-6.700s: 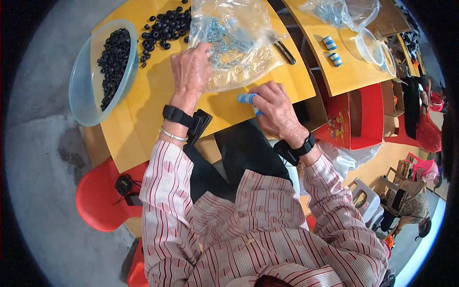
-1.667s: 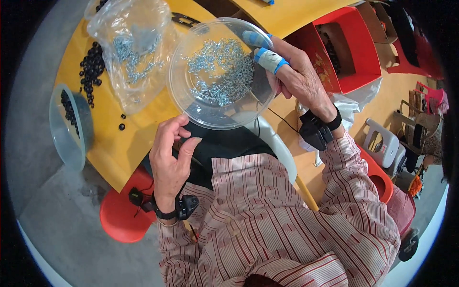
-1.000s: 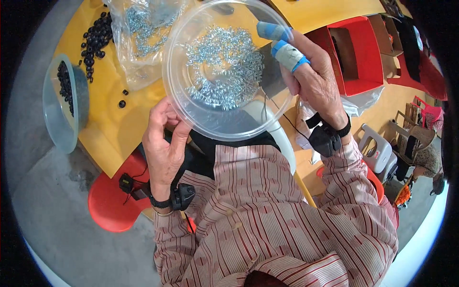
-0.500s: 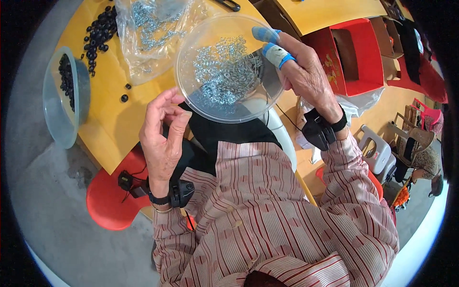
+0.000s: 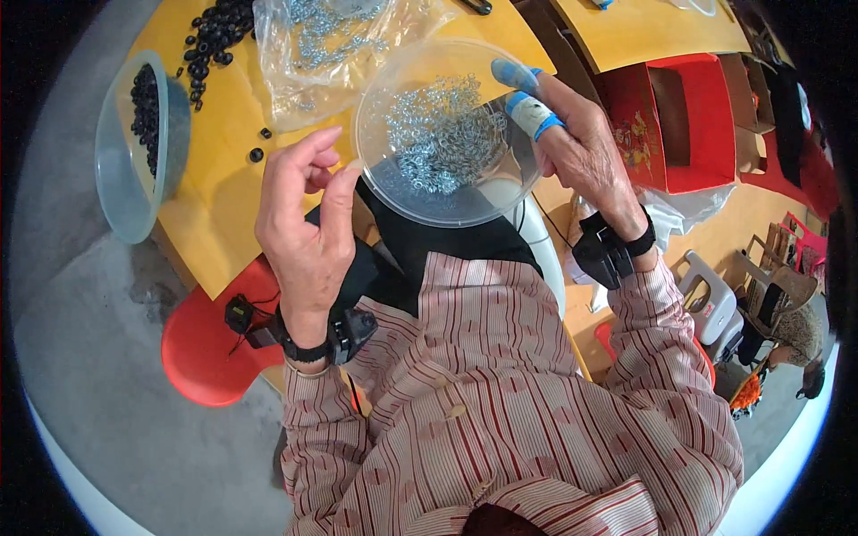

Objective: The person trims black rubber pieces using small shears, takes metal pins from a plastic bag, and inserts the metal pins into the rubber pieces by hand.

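The right hand (image 5: 581, 143), two of its fingers wrapped in blue and white, grips the far-right rim of a clear tub (image 5: 420, 211), which is held up tilted over the near edge of the yellow counter (image 5: 223, 232). The left hand (image 5: 308, 223) is half open beside the tub's left rim, thumb apart from a bent forefinger, apparently with nothing in it (whether the thumb touches the rim, one cannot tell). As for progress, a good heap of small metal pieces (image 5: 456, 152) is already in the tub, while more lie unsorted, it seems, on the plastic bag (image 5: 286, 98). Black beads (image 5: 219, 36) lie loose on the counter; others fill part of the bluish bowl (image 5: 121, 179).
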`<state>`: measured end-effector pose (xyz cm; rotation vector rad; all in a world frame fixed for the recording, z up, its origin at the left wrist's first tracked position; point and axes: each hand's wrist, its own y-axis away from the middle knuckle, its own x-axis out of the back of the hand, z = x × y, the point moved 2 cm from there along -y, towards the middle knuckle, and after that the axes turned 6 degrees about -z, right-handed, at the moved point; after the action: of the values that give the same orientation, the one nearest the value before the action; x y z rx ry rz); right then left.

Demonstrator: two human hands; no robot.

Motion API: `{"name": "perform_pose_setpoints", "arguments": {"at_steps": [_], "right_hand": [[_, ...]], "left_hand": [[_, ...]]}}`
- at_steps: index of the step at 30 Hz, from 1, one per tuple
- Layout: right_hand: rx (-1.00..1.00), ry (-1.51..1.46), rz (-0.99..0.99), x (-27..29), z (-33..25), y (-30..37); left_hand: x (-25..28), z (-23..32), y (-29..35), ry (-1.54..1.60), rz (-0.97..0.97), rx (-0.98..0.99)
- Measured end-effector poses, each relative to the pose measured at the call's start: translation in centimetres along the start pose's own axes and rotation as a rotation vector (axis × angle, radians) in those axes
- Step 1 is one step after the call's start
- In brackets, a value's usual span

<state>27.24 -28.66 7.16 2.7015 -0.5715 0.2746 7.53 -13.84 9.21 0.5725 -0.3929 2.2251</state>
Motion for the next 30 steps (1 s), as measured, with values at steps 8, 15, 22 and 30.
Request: {"name": "perform_pose_setpoints", "arguments": {"at_steps": [8,15,22,30], "right_hand": [[0.075,0.075,-0.015,-1.8,0.2,-1.6],[-0.016,0.048,0.036,-0.5,0.3,-1.5],[-0.12,0.043,0.199,2.3,0.3,-0.5],[-0.042,-0.007,0.283,4.7,0.8,-0.8]], "left_hand": [[-2.5,0.8,-2.7,-0.561,-0.18,-0.486],[-0.7,0.1,-2.1,-0.475,-0.025,-0.399],[1.3,-3.1,-4.0,-0.523,0.04,-0.238],[0.3,-4.1,-6.0,-0.499,-0.041,-0.245]]}}
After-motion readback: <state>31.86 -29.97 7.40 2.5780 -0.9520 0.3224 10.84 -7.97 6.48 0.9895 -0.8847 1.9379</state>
